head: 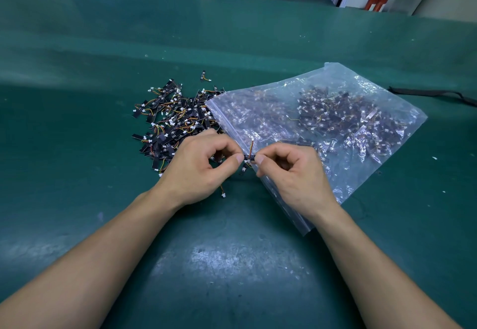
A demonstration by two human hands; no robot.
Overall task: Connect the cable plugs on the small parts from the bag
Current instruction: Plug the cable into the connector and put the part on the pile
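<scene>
Both forearms reach in from the near edge of the green table (77,122), bare, angling toward each other so the hands meet just in front of the person. The left hand (198,166) has its back turned up, wrist slightly cocked, with the fingers curled in and the thumb and forefinger pinching one end of a small part (249,158), a short black strip. The right hand (291,174) mirrors it, knuckles up and fingers curled, thumb and forefinger nipping the strip's other end, so the piece is held between the two sets of fingertips just above the table. From the strip a thin red and yellow cable (252,146) stands upward, ending in a white plug (252,138). The right hand hovers over the near corner of the clear zip bag (322,122), which lies flat on the table and is full of the same parts. Left of the bag's mouth, just beyond the left hand, lies a spilled pile of parts (175,119). Another white plug on an orange lead (223,194) shows below the left hand's heel; I cannot tell whether the hand holds it. A black strap (433,94) lies at the far right.
</scene>
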